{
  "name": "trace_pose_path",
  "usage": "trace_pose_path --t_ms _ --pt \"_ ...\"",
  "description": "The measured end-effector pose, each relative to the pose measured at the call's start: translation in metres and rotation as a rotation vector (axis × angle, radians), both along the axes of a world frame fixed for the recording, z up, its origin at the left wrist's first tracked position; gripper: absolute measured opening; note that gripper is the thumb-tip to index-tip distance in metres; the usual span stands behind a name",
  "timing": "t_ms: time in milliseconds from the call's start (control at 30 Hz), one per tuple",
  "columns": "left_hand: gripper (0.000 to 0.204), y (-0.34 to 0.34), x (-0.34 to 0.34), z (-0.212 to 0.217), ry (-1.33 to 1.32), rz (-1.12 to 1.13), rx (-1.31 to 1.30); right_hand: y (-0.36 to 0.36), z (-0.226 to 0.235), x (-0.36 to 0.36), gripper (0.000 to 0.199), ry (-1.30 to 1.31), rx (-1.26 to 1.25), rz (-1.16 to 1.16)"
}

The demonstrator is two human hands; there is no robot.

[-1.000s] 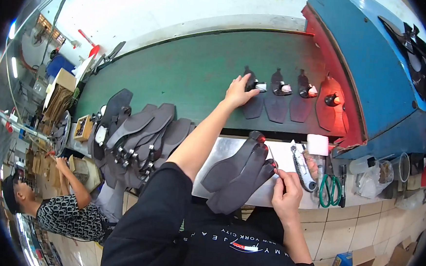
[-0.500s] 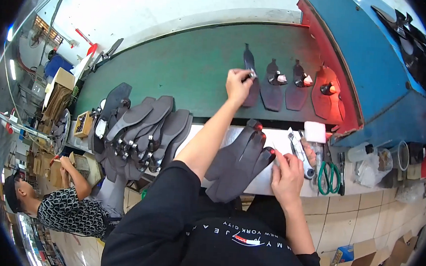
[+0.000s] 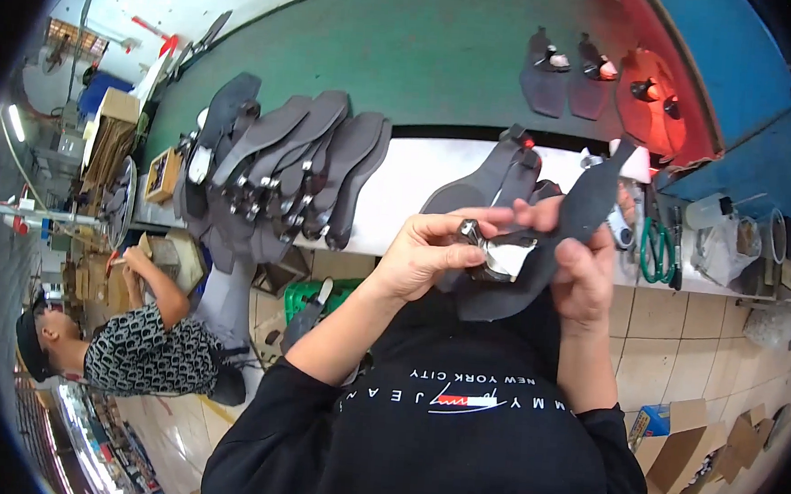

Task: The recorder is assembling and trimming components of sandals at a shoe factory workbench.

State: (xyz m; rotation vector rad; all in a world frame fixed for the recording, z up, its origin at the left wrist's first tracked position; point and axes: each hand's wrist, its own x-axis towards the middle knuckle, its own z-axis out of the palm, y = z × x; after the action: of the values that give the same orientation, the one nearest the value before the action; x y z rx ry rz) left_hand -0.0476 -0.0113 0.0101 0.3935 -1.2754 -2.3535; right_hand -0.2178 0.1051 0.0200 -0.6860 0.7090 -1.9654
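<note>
Green belt (image 3: 380, 56), the largest item, runs across the far side. Blue machine (image 3: 763, 161) with a red edge stands at its right end.

Pale table (image 3: 408, 184) lies along the near side of the belt. A co-worker (image 3: 149, 350) in a patterned shirt and dark cap is at far left, apart from the wearer.

Pile of soles (image 3: 275, 149): grey, overlapping, straps and shiny fittings among them, at the left part of the table. On the belt near the machine, two dark strapped pieces (image 3: 543, 86) lie side by side; to their right, two more (image 3: 644, 108) show orange-red under the light. Further grey soles (image 3: 467, 195) lie on the table beyond the hands.

Open cardboard box (image 3: 685, 423): at lower right, below table level.

Dark sole (image 3: 593, 205): raised in front of the wearer's body, near the table's front edge, tilted, narrow end up and to the right. Right hand (image 3: 588, 277) is closed around it, thumb on the near side. Left hand (image 3: 422, 258) pinches a black strap (image 3: 503, 261) with a pale lining between thumb and fingers. Fingers overlap here, so whether strap and sole are joined cannot be told.

Green-handled scissors (image 3: 644, 249): right of the right hand, on the table. Slim black pen (image 3: 677, 255): just beside them.
</note>
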Motion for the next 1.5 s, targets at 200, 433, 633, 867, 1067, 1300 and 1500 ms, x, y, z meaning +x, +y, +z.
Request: trace_pose_path --t_ms 200,433,633,867,1067,1300,1500 --pt "0.041 0.004 0.044 -0.021 -0.058 0.166 0.164 0.018 0.005 0.018 0.037 0.390 0.262 0.004" --pt "0.033 0.008 0.054 -0.019 -0.070 0.238 0.029 0.027 0.003 0.050 0.043 0.833 0.411 -0.047" --pt "0.034 0.011 0.054 -0.019 -0.053 0.241 -0.035 0.025 -0.005 0.051 0.053 0.930 0.326 -0.129" --pt "0.037 0.011 0.056 -0.022 -0.080 0.243 0.012 0.028 -0.006 0.050 0.049 0.932 0.298 -0.132" --pt "0.038 0.010 0.057 -0.020 -0.119 0.224 0.018 0.028 -0.008 0.050 0.048 0.926 0.291 -0.127" --pt "0.037 0.011 0.057 -0.017 -0.156 0.233 -0.034 0.028 -0.006 0.049 0.046 0.969 0.296 -0.125" --pt "0.037 0.011 0.059 -0.019 -0.054 0.208 -0.277 0.027 0.000 0.049 0.046 1.047 0.287 -0.129"
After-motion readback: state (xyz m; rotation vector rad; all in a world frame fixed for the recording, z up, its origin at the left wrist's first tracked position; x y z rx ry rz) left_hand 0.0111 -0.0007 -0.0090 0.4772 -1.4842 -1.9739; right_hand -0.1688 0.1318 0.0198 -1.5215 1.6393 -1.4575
